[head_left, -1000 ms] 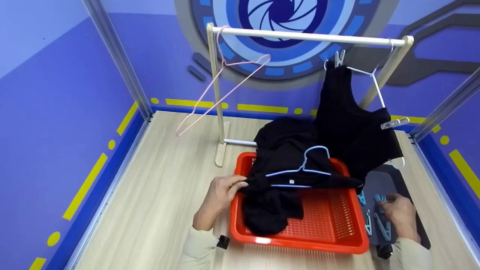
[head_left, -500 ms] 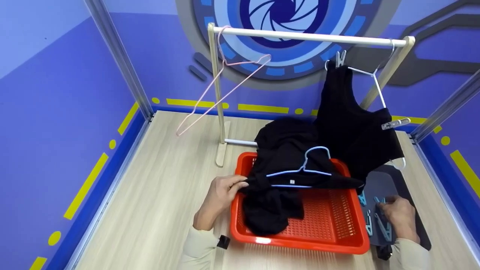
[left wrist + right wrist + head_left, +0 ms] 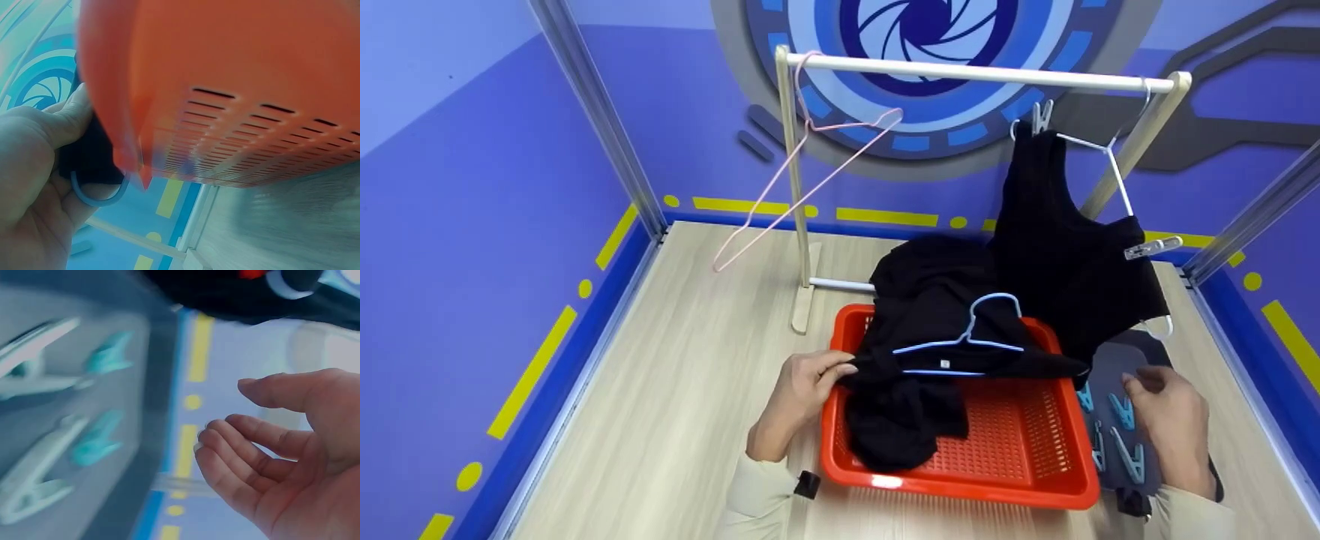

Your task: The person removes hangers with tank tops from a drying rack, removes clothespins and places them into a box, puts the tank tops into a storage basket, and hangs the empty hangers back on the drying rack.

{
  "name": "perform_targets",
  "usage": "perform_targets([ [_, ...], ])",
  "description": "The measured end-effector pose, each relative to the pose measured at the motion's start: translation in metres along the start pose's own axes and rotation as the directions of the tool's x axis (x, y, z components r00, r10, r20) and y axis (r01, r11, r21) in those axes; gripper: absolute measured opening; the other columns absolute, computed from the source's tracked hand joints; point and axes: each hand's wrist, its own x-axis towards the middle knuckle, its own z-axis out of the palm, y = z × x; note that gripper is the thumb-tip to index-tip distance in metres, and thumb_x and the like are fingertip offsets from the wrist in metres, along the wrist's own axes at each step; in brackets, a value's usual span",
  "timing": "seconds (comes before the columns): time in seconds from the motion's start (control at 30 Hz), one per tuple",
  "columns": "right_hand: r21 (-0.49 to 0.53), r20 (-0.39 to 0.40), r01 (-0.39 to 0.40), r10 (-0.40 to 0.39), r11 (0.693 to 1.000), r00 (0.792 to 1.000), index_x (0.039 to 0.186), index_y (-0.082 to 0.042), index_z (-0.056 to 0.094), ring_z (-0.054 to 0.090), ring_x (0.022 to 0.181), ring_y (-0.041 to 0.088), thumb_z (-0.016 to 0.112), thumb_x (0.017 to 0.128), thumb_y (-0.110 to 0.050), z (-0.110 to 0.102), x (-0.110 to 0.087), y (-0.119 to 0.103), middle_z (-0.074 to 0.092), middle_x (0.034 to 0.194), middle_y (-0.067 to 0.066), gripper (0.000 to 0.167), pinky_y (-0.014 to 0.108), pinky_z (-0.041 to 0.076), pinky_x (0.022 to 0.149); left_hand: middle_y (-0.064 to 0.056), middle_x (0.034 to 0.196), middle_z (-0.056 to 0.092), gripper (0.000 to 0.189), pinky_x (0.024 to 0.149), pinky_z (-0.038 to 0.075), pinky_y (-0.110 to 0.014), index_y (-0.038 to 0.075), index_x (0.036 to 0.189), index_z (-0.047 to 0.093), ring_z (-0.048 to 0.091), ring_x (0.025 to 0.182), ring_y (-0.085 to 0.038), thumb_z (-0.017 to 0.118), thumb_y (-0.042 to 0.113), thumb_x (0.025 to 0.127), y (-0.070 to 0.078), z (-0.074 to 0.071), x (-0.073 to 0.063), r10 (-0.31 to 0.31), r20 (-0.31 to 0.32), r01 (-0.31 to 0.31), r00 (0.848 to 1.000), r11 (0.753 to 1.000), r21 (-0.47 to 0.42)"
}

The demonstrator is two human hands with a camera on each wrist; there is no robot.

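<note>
My left hand pinches the edge of a black garment at the left rim of the red basket. A light blue hanger is threaded through that garment, hook up. In the left wrist view, the hanger's rounded end shows below the black cloth, beside my thumb. My right hand hovers at the right side of a grey tray, holding nothing, thumb and fingers apart. Just left of its fingertips lies a blue clothespin; several more, such as one clothespin, lie on the tray.
The red basket stands between my hands with black cloth in it. Behind it is a wooden rack with a pink hanger at left. At right hangs a black top on a white hanger, held by clear clothespins.
My right hand has drawn back to the right from the clothespin at its fingertips, leaving it on the tray. My left hand and the garment have stayed still.
</note>
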Motion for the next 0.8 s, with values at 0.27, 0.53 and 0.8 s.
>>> perform_targets([
  [0.27, 0.052, -0.088, 0.169, -0.164, 0.984, 0.983, 0.119, 0.005, 0.072, 0.063, 0.085, 0.002, 0.067, 0.105, -0.025, -0.015, -0.03, -0.048, 0.073, 0.111, 0.026, 0.033, 0.006, 0.04, 0.065, -0.003, 0.1, 0.08, 0.01, 0.083, 0.061, -0.033, 0.006, 0.103, 0.083, 0.077, 0.092, -0.017, 0.078, 0.01, 0.095, 0.001, 0.0, 0.0, -0.021, 0.002, 0.021, 1.0, 1.0, 0.01],
  [0.53, 0.114, -0.135, 0.342, -0.327, 0.933, 0.935, 0.111, 0.0, 0.076, 0.052, 0.083, -0.019, 0.076, 0.101, -0.018, -0.014, -0.053, -0.087, 0.075, 0.104, 0.017, 0.019, 0.001, 0.041, 0.074, -0.002, 0.099, 0.08, 0.009, 0.083, 0.06, -0.031, 0.006, 0.102, 0.083, 0.077, 0.091, -0.017, 0.079, 0.009, 0.095, 0.0, 0.0, 0.0, -0.003, -0.005, 0.003, 1.0, 1.0, 0.017],
  [0.8, 0.191, -0.236, 0.569, -0.525, 0.8, 0.818, 0.106, -0.001, 0.078, 0.057, 0.091, -0.016, 0.079, 0.094, 0.002, 0.008, -0.053, -0.116, 0.076, 0.103, 0.01, 0.012, 0.004, 0.043, 0.082, -0.001, 0.099, 0.08, 0.009, 0.083, 0.06, -0.03, 0.007, 0.102, 0.083, 0.076, 0.09, -0.016, 0.078, 0.01, 0.096, 0.001, 0.001, 0.0, -0.015, -0.005, 0.015, 1.0, 1.0, 0.0],
])
